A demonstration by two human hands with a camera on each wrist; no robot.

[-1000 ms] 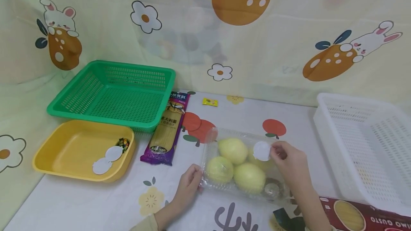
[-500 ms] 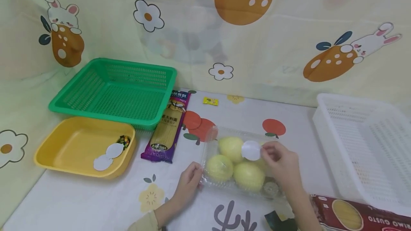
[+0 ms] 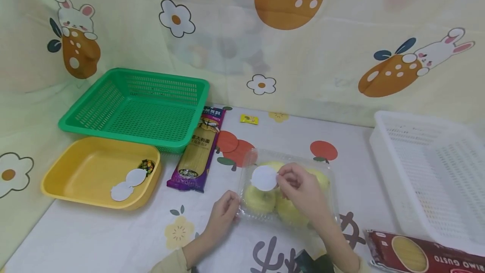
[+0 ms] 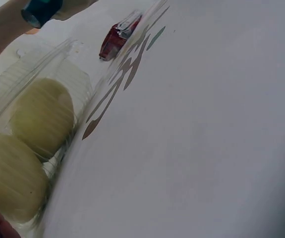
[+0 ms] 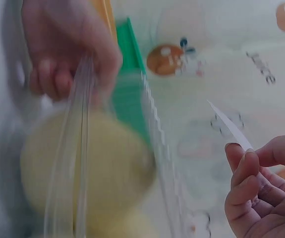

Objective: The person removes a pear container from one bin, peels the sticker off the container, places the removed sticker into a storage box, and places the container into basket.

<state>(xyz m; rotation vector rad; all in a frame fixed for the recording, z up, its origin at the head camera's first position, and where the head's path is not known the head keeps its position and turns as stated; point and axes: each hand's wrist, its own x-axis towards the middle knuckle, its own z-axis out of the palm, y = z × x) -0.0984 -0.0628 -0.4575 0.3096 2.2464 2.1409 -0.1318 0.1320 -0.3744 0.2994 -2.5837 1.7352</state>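
My right hand [image 3: 303,191] pinches a thin white paper disc [image 3: 263,178] by its edge between thumb and fingertips. The right wrist view shows the disc [image 5: 231,129] nearly edge-on. Below it lies a clear plastic clamshell box [image 3: 282,155] with several round, pale yellow-green fruits [image 3: 259,200] inside; the disc overlaps the box's left part in the head view. My left hand [image 3: 223,212] grips the box's left edge, thumb on one side and fingers on the other [image 5: 73,54]. My right hand hides part of the fruit.
Two white discs [image 3: 135,177] and a small dark packet lie in the yellow basin [image 3: 87,169]. Behind it stands a green basket [image 3: 151,125]. A purple pasta pack [image 3: 197,151] and small yellow packet [image 3: 249,119] lie near. At right are a white basket [image 3: 401,180] and red pack [image 3: 411,252].
My right hand has carried the white disc leftward across the box, from its right end to over the left fruits. My left hand keeps its grip on the box edge.
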